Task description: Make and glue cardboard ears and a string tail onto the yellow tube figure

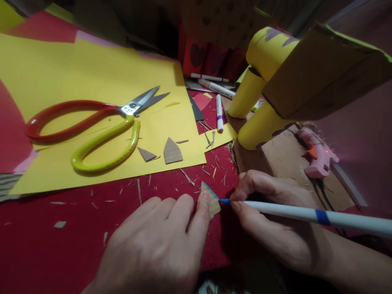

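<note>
My right hand (272, 216) pinches a white marker (284, 210) with a blue band close to its blue tip. The tip touches the right edge of a small pointed cardboard piece (211, 202), where a blue line runs along the slanted side. My left hand (165, 241), fingers curled, grips that piece with the thumb on top, low over the red cloth. Part of the piece is hidden under the thumb. Just beyond, another pointed cardboard piece (172, 152) and a small cardboard triangle (146, 154) lie on yellow paper (171, 122).
Scissors (128, 109) with red and yellow handles lie partly spread on the yellow paper. A yellow tube-and-cardboard figure (251, 90) stands at right, beside a pink glue gun (321, 157) with a lit red light. Several markers lie behind. Cardboard scraps litter the red cloth (76, 237).
</note>
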The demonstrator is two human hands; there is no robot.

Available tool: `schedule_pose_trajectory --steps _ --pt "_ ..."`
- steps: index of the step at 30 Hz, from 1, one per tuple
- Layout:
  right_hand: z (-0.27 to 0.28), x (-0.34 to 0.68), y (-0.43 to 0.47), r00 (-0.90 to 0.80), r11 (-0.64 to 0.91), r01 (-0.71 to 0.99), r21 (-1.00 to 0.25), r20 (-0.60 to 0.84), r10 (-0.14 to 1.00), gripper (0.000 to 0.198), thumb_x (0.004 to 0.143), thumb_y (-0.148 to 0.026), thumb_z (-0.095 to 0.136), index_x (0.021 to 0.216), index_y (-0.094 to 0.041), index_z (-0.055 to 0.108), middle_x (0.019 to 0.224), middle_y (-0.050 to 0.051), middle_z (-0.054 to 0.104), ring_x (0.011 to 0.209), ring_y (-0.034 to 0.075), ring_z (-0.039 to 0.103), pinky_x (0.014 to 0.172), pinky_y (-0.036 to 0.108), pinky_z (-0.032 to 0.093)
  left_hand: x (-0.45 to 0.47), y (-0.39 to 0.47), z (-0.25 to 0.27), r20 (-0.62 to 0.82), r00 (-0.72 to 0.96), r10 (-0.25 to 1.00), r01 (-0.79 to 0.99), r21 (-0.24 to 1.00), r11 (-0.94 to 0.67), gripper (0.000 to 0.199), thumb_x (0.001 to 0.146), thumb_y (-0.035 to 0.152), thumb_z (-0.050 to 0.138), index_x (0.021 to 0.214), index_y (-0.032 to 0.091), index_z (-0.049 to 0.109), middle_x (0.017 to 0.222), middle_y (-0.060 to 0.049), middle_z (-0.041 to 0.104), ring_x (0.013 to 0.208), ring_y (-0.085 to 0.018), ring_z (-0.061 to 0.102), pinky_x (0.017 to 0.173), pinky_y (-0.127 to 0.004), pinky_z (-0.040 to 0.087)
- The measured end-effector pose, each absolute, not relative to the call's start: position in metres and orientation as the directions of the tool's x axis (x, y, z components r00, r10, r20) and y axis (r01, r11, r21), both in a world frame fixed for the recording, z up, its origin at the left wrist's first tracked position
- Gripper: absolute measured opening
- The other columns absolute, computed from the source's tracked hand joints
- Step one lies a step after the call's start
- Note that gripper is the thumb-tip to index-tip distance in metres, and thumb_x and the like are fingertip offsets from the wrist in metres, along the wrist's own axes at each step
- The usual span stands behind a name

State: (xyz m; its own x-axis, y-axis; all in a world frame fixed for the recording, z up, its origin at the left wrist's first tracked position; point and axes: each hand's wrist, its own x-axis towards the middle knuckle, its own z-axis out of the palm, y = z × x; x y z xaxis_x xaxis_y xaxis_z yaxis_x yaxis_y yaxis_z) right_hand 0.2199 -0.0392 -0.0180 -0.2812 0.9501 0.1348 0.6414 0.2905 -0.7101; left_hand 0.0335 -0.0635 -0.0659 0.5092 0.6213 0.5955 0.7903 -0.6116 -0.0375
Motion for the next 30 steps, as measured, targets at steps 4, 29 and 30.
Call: schedule_pose_trajectory --steps 4,29,30 --pt "-0.0184 0.2175 -0.0394 -0.242 0.289 0.644 -0.708 0.17 0.955 0.017 0.074 -0.005 0.053 0.064 -0.019 0.055 0.051 -0.006 0.053 0.042 0.006 0.043 0.041 0.017 0.032 0.0337 -0.064 -0.0662 0.6 0.506 0.619 0.789 -0.033 -0.614 0.038 0.091 0.03 0.04 0.111 0.008 0.063 0.063 -0.003 0.055 0.053 -0.019 0.047 0.05 -0.033 0.031" --pt "-0.0173 0.2231 -0.0383 -0.332 0.329 0.646 -0.689 0.134 0.934 0.018 0.069 -0.002 0.053 0.064 -0.02 0.054 0.053 -0.005 0.056 0.043 0.007 0.046 0.042 0.019 0.034 0.0327 -0.0653 -0.0662 0.599 0.507 0.62 0.791 -0.037 -0.61 0.035 0.089 0.028 0.043 0.111 0.009 0.063 0.064 -0.004 0.056 0.054 -0.02 0.049 0.05 -0.033 0.033" --pt "-0.0168 0.2237 -0.0382 -0.339 0.326 0.642 -0.694 0.124 0.933 0.019 0.069 -0.002 0.053 0.064 -0.02 0.053 0.053 -0.006 0.056 0.043 0.007 0.046 0.042 0.018 0.034 0.0327 -0.0651 -0.0661 0.599 0.507 0.619 0.79 -0.037 -0.611 0.035 0.089 0.028 0.043 0.111 0.009 0.063 0.063 -0.004 0.056 0.053 -0.02 0.049 0.05 -0.033 0.033"
